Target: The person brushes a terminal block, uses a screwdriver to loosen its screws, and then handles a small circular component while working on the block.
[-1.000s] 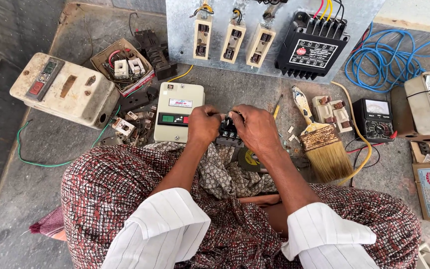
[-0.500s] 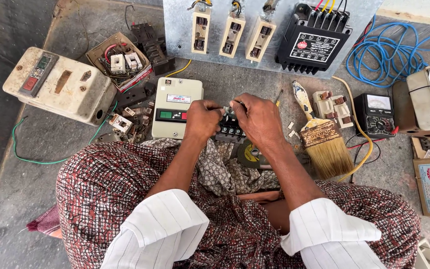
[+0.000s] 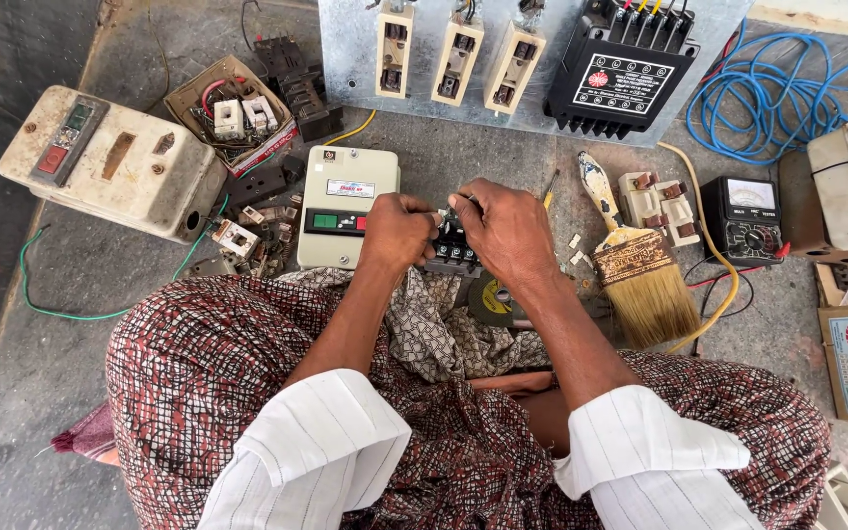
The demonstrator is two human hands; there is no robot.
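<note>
My left hand (image 3: 397,234) and my right hand (image 3: 504,232) are closed together around a small black electrical contactor block (image 3: 451,247), held just above a patterned cloth (image 3: 441,329) on my lap. The block's terminal screws show between the two hands; most of its body is hidden by my fingers. A pale green starter box with a green and a red button (image 3: 342,204) lies just left of my left hand. A roll of tape (image 3: 492,299) sits under my right wrist.
A wide paintbrush (image 3: 635,260), a cream switch part (image 3: 658,204) and a black analogue meter (image 3: 749,220) lie to the right. A metal panel with three cream fuse holders (image 3: 455,59) and a black transformer box (image 3: 622,80) stands ahead. Blue cable coil (image 3: 787,93), old cream switch box (image 3: 110,172), box of parts (image 3: 233,113).
Both hands stay clasped on the black block and have shifted slightly. The view has tilted a little, so the panel sits higher in the frame.
</note>
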